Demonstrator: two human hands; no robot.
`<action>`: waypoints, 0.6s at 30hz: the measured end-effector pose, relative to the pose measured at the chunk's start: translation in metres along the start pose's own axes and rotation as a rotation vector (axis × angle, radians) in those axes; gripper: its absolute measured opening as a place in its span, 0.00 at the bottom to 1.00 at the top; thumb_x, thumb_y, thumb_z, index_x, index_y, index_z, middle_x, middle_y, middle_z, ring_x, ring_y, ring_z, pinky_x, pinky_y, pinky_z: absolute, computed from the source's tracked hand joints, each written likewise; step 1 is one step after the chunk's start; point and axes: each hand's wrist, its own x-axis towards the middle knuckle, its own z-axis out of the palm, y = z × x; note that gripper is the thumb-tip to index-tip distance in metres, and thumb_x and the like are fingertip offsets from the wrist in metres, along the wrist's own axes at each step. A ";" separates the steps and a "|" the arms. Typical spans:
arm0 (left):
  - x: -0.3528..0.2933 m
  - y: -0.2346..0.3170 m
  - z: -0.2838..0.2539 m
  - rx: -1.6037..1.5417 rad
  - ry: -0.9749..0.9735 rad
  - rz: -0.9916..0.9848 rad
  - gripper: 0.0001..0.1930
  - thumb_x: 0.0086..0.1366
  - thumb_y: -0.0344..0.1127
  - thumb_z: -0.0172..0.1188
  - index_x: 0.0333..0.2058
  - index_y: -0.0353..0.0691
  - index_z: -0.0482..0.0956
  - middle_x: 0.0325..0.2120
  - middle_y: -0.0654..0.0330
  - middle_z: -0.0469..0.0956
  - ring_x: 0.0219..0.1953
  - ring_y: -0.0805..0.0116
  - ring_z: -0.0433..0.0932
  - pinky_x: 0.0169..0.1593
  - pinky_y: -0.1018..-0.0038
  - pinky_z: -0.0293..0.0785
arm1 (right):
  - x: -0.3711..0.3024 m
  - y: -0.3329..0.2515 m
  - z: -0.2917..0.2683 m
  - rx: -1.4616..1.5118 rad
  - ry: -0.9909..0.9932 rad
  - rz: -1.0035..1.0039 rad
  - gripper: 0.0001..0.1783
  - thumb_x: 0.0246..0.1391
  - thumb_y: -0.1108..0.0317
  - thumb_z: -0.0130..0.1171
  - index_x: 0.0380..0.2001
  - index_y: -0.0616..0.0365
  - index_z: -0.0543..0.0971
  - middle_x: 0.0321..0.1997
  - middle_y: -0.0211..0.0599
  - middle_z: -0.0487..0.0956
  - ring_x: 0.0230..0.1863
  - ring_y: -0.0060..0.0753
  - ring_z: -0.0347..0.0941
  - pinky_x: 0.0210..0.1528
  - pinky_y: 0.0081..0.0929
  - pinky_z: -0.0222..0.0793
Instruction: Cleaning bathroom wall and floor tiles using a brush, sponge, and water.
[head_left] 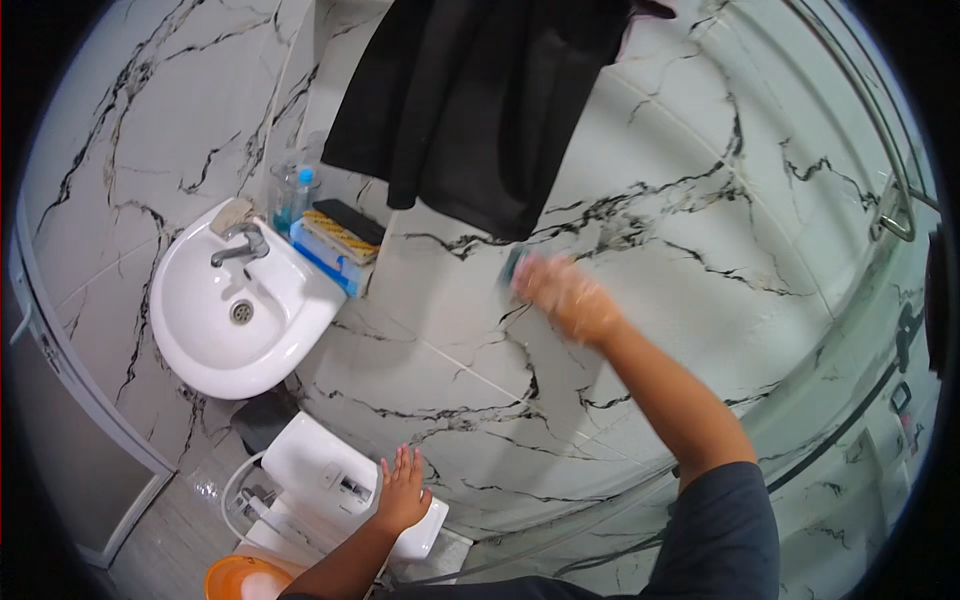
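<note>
My right hand (pixel 568 298), wet with suds and a little blurred, is closed round a dark greenish sponge (pixel 515 266). It presses the sponge against the white marble-look wall (pixel 450 330), just below the hem of a hanging black cloth (pixel 470 110). Only the sponge's edge shows beyond my fingers. Lower down, my left hand (pixel 403 492) rests with fingers stretched out on the white toilet cistern (pixel 310 465), holding nothing.
A white washbasin (pixel 205 345) with a metal tap (pixel 240 245) stands at the left. Boxes (pixel 335 245) and a blue-capped bottle (pixel 305 180) sit beside it. An orange bucket (pixel 225 575) is at lower left. Glass with a metal handle (pixel 895 225) curves along the right.
</note>
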 end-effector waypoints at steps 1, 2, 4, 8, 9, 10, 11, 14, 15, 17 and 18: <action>-0.004 -0.006 0.008 -0.008 0.008 0.006 0.40 0.59 0.42 0.53 0.63 0.28 0.45 0.65 0.36 0.41 0.68 0.45 0.41 0.66 0.45 0.32 | 0.014 0.022 -0.011 -0.052 0.006 0.126 0.28 0.51 0.72 0.43 0.59 0.54 0.66 0.63 0.37 0.66 0.67 0.41 0.56 0.67 0.36 0.51; -0.006 -0.012 0.015 -0.017 0.015 0.009 0.40 0.59 0.42 0.53 0.63 0.28 0.45 0.64 0.35 0.41 0.68 0.44 0.40 0.66 0.46 0.32 | 0.030 0.045 -0.022 -0.190 0.091 0.288 0.29 0.49 0.74 0.45 0.59 0.56 0.66 0.63 0.39 0.66 0.67 0.43 0.55 0.67 0.39 0.51; -0.009 -0.020 0.029 -0.030 0.030 0.010 0.40 0.59 0.42 0.53 0.63 0.28 0.46 0.65 0.36 0.42 0.68 0.45 0.41 0.66 0.47 0.33 | 0.055 0.073 -0.032 -0.369 0.346 0.581 0.33 0.50 0.77 0.42 0.62 0.55 0.61 0.65 0.42 0.62 0.66 0.45 0.57 0.65 0.41 0.53; -0.010 -0.027 0.045 0.021 0.055 -0.009 0.37 0.61 0.44 0.49 0.64 0.31 0.47 0.65 0.40 0.43 0.69 0.49 0.41 0.68 0.52 0.34 | 0.072 0.004 0.019 -0.267 0.099 0.599 0.33 0.51 0.75 0.45 0.63 0.53 0.60 0.61 0.42 0.67 0.59 0.44 0.65 0.62 0.38 0.58; -0.009 -0.027 0.046 0.048 0.051 -0.012 0.37 0.62 0.44 0.48 0.64 0.31 0.47 0.65 0.41 0.43 0.69 0.50 0.41 0.68 0.54 0.34 | 0.067 -0.026 0.038 -0.330 -0.220 0.398 0.32 0.51 0.73 0.46 0.63 0.53 0.61 0.61 0.40 0.69 0.58 0.42 0.67 0.61 0.37 0.59; -0.010 -0.027 0.047 0.062 0.040 0.002 0.36 0.62 0.44 0.48 0.64 0.30 0.47 0.65 0.40 0.44 0.69 0.49 0.42 0.68 0.54 0.35 | 0.060 -0.050 0.054 -0.250 -0.111 0.133 0.29 0.52 0.71 0.44 0.61 0.54 0.63 0.61 0.40 0.68 0.60 0.39 0.64 0.63 0.35 0.57; -0.008 -0.027 0.047 0.076 0.031 0.017 0.36 0.63 0.44 0.47 0.63 0.29 0.47 0.65 0.40 0.45 0.68 0.49 0.42 0.68 0.55 0.36 | 0.054 -0.071 0.068 -0.078 -0.004 -0.115 0.27 0.53 0.70 0.42 0.59 0.56 0.66 0.61 0.40 0.67 0.63 0.36 0.61 0.65 0.33 0.54; -0.007 -0.026 0.046 0.071 0.033 0.018 0.35 0.63 0.44 0.45 0.63 0.28 0.48 0.64 0.39 0.46 0.68 0.49 0.43 0.68 0.55 0.37 | 0.060 -0.058 0.084 0.105 0.058 -0.212 0.27 0.53 0.69 0.41 0.58 0.56 0.66 0.62 0.40 0.66 0.66 0.33 0.57 0.68 0.34 0.50; -0.007 -0.026 0.045 0.063 0.033 0.014 0.35 0.63 0.44 0.45 0.63 0.28 0.47 0.65 0.39 0.46 0.68 0.49 0.43 0.68 0.55 0.37 | 0.075 -0.032 0.084 -0.068 -0.024 0.008 0.26 0.54 0.69 0.41 0.58 0.55 0.66 0.63 0.38 0.65 0.65 0.33 0.58 0.67 0.34 0.51; -0.007 -0.026 0.045 0.049 0.029 0.007 0.35 0.64 0.44 0.45 0.63 0.29 0.47 0.65 0.40 0.46 0.68 0.49 0.42 0.68 0.56 0.36 | 0.106 0.017 0.078 -0.325 0.000 0.406 0.23 0.55 0.68 0.42 0.55 0.57 0.69 0.58 0.39 0.69 0.60 0.38 0.63 0.62 0.36 0.57; -0.007 -0.026 0.045 0.044 0.032 0.000 0.35 0.64 0.44 0.45 0.63 0.29 0.47 0.65 0.40 0.46 0.68 0.50 0.42 0.68 0.56 0.36 | 0.122 0.040 0.074 -0.506 -0.023 0.581 0.22 0.56 0.68 0.43 0.54 0.57 0.70 0.55 0.40 0.71 0.58 0.41 0.65 0.59 0.37 0.60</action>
